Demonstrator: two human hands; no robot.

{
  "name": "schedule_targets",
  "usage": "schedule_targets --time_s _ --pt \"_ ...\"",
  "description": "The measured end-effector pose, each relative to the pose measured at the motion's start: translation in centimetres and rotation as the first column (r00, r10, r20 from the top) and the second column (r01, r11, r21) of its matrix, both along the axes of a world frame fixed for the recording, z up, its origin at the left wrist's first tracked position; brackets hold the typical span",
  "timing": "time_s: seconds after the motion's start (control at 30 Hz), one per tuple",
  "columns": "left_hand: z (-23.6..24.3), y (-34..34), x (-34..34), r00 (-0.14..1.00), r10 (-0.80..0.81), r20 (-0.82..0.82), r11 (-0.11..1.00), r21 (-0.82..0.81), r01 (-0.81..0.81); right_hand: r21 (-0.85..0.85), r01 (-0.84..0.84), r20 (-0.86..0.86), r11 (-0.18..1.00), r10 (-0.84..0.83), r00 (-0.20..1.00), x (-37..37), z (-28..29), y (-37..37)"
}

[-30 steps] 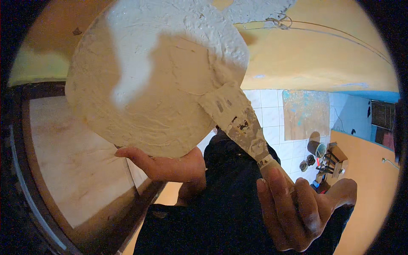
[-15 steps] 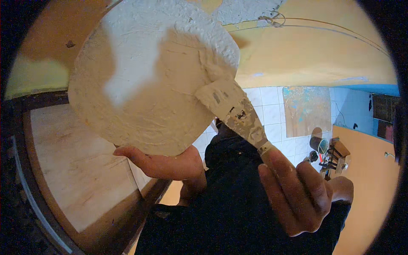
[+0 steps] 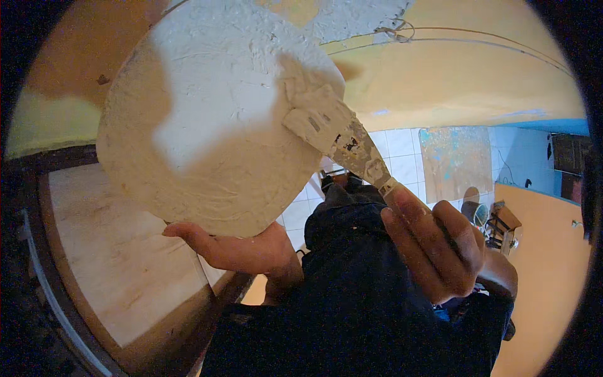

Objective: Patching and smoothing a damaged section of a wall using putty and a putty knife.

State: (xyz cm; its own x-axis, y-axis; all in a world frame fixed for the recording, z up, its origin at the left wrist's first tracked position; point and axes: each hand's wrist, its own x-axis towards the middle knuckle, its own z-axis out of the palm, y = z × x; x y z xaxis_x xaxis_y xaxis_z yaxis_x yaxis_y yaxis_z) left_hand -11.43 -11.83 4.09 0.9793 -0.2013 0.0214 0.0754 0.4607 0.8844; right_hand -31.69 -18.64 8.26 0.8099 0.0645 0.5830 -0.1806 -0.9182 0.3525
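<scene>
My left hand (image 3: 242, 251) supports a round board (image 3: 213, 144) from its near edge, thumb along the rim; the other fingers are hidden under it. Wet whitish putty coats the board's face, smoothed in places and ridged towards the far right rim. In my right hand (image 3: 436, 254) is a putty knife (image 3: 352, 147), its handle mostly covered by my fingers. The knife's blade, crusted with putty and flecked with dark spots, lies against the board's right side. A small mound of putty (image 3: 317, 100) sits at the blade's front edge.
Beyond the board is a yellow wall (image 3: 452, 75) with a white putty patch (image 3: 352, 19) and loose wires (image 3: 477, 41). A paint-stained sheet (image 3: 455, 163) lies on white floor tiles. Near it stand a bucket (image 3: 478, 213) and wooden furniture (image 3: 504, 220). A dark-framed pale panel (image 3: 125, 251) is at left.
The board has shifted slightly left. My right hand and the putty knife have moved a little up and left, with the blade still at the board's right side.
</scene>
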Motion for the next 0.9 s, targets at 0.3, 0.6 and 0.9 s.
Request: schedule_targets --time_s 0.3,0.6,0.9 --pt "-1.5 1.2 1.7 0.987 0.159 0.002 0.987 -0.011 -0.159 0.150 0.073 -0.099 0.986 -0.059 0.993 -3.2 -2.4 -1.6" --pt "-1.7 2.4 2.7 0.992 0.121 -0.037 0.993 0.006 -0.121 0.192 0.151 -0.110 0.970 -0.131 0.985 -1.6 -4.2 -1.9" --pt "-1.9 3.1 3.2 0.997 0.072 -0.020 0.993 0.096 -0.070 0.239 0.137 -0.106 0.961 -0.114 0.988 -1.3 -4.3 -2.3"
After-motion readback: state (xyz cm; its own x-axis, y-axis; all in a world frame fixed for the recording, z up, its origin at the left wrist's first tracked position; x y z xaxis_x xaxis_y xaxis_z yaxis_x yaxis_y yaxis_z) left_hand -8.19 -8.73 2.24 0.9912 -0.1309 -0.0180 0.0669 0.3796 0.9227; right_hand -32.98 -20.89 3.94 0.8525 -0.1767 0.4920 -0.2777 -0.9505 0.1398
